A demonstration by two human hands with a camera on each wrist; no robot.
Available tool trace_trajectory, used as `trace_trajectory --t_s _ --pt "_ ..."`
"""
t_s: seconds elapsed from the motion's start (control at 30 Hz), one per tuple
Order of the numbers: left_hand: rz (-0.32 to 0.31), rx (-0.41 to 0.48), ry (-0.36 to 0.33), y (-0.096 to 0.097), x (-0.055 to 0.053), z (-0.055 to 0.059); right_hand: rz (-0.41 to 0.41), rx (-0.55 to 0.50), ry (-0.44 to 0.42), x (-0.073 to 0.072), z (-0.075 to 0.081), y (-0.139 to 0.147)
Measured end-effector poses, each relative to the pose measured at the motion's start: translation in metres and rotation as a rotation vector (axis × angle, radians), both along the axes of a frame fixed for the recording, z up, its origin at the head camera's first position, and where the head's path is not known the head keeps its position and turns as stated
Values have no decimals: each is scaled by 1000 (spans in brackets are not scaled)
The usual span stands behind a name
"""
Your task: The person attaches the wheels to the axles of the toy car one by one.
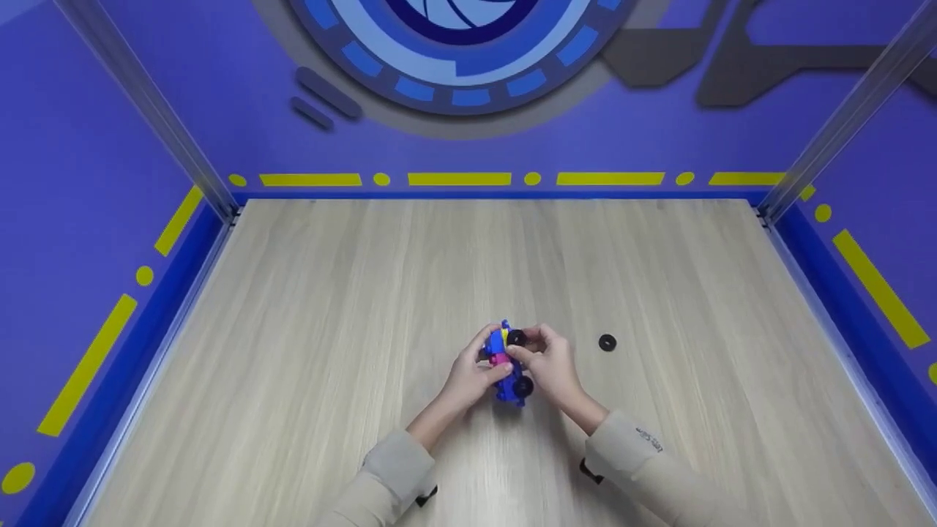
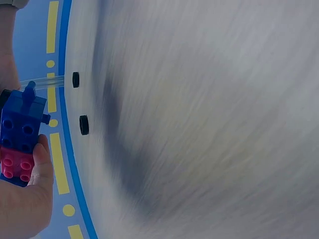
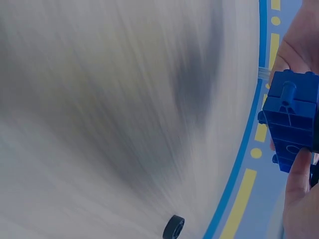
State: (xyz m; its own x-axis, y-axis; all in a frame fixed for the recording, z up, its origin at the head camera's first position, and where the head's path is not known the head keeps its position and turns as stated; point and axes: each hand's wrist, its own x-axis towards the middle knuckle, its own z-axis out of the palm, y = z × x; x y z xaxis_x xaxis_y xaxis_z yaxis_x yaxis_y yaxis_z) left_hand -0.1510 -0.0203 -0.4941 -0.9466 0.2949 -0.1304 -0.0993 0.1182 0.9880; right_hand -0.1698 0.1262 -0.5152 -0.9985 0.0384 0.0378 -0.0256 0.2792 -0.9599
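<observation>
A toy car [image 1: 500,357] of blue bricks with a pink brick and a yellow bit is held above the table, between both hands. My left hand [image 1: 468,375] grips its left side, thumb over the pink brick [image 2: 18,164]. On the car's right side are two black wheels, a far one [image 1: 517,337] and a near one [image 1: 523,386]. The fingers of my right hand [image 1: 550,364] pinch the car around the far wheel. In the right wrist view, a fingertip presses the car's blue underside [image 3: 291,119]. The right fingers partly hide that grip.
A loose black wheel [image 1: 607,342] lies on the wooden table [image 1: 329,293], right of my right hand. The left wrist view shows two dark wheels on the table, an upper one [image 2: 76,79] and a lower one [image 2: 83,125]. Blue-purple walls [image 1: 468,157] enclose the back and sides.
</observation>
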Motion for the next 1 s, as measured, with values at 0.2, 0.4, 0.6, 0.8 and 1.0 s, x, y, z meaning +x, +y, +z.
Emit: trace_trajectory --t_s 0.2,0.4,0.6,0.8,1.0 --pt "11 14 -39 1 -6 -19 -4 -6 -30 5 2 -3" --pt "39 -67 -38 0 -9 -30 3 -14 -45 10 4 -8" --pt "90 -162 22 -1 -9 -27 -1 -49 -46 13 4 -14" --pt "136 -210 6 -2 -9 -23 -17 -74 -42 15 6 -17" --pt "159 -159 -48 -3 -9 -24 -3 -101 -37 16 6 -18"
